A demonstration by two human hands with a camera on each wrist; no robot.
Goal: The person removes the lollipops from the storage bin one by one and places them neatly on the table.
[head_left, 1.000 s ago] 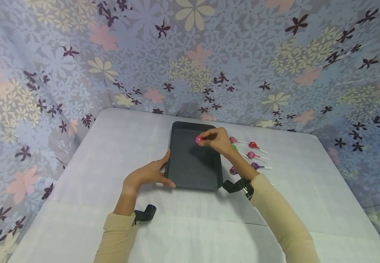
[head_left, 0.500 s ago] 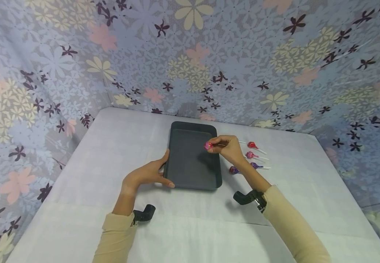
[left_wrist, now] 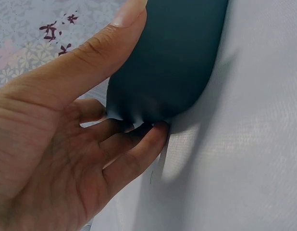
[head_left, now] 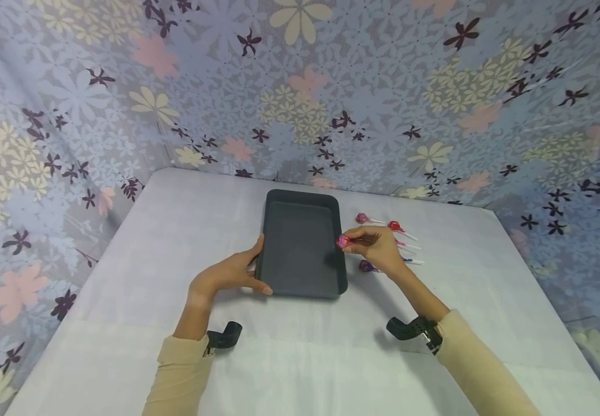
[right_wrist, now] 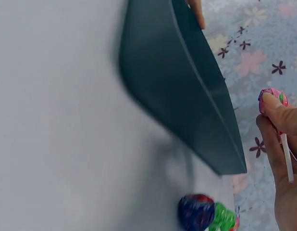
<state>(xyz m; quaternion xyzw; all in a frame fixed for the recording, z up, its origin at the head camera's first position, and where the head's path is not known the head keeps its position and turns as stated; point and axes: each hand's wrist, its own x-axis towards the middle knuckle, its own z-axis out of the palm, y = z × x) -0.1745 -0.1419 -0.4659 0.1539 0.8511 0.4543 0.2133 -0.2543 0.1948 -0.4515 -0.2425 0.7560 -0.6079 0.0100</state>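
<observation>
A dark rectangular baking pan (head_left: 300,248) lies on the white-covered table in the head view. My left hand (head_left: 229,271) holds its near left corner. In the left wrist view the thumb lies along the upper edge of the pan (left_wrist: 172,57), and the other fingers curl against the corner lower down. My right hand (head_left: 380,248) pinches a pink-wrapped lollipop (head_left: 343,241) between thumb and fingers, just above the pan's right rim. The right wrist view shows the lollipop's white stick (right_wrist: 288,159) hanging along the fingers. The pan's visible floor is bare.
Right of the pan lie several lollipops: a pink one (head_left: 362,218), a red one (head_left: 394,226) and a dark purple one (head_left: 366,266), others partly behind my right hand. A green one (right_wrist: 223,219) shows in the right wrist view. Flowered cloth (head_left: 300,86) hangs behind the table.
My right hand has moved right and nearer to me with the lollipop, from over the pan's middle to its right rim. The left hand keeps its place on the pan.
</observation>
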